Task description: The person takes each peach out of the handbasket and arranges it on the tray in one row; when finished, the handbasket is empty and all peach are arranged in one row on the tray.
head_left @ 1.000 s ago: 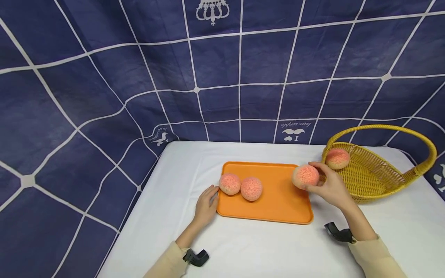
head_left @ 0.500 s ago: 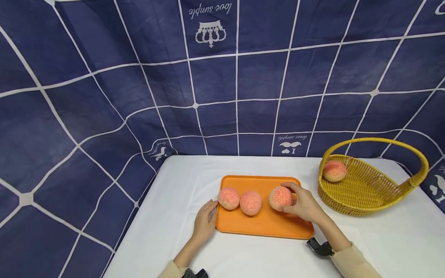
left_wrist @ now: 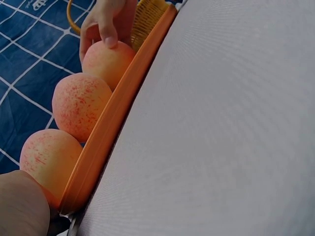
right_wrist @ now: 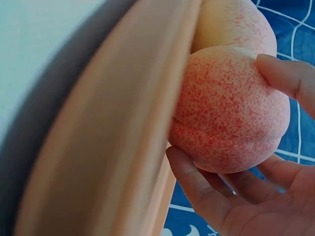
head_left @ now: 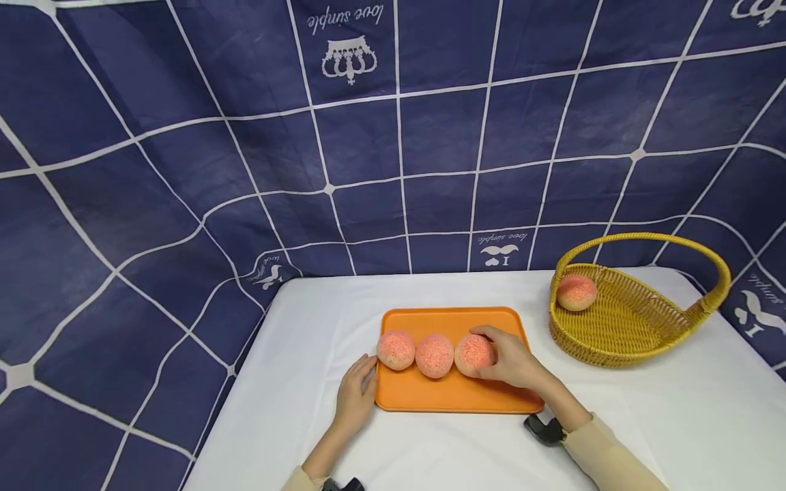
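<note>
Three pink-and-cream peaches stand in a row on an orange tray (head_left: 442, 402): the left peach (head_left: 396, 350), the middle peach (head_left: 434, 356) and the right peach (head_left: 474, 354). My right hand (head_left: 510, 358) holds the right peach, thumb on one side and fingers curled round the other, as the right wrist view confirms. That peach (right_wrist: 231, 108) appears to touch its neighbour. At the tray's left edge my left hand (head_left: 355, 395) rests with relaxed fingers, the fingertips close to the left peach. In the left wrist view only part of the left hand (left_wrist: 22, 204) shows.
A yellow wicker basket (head_left: 638, 334) with a tall handle stands right of the tray, one more peach (head_left: 576, 293) at its left end. The white tablecloth (head_left: 430, 453) runs up to a dark blue gridded cloth (head_left: 442, 198) behind.
My right hand has carried its peach left from beside the basket to the middle peach on the tray. My left hand has stayed by the tray edge. The head view has shifted.
</note>
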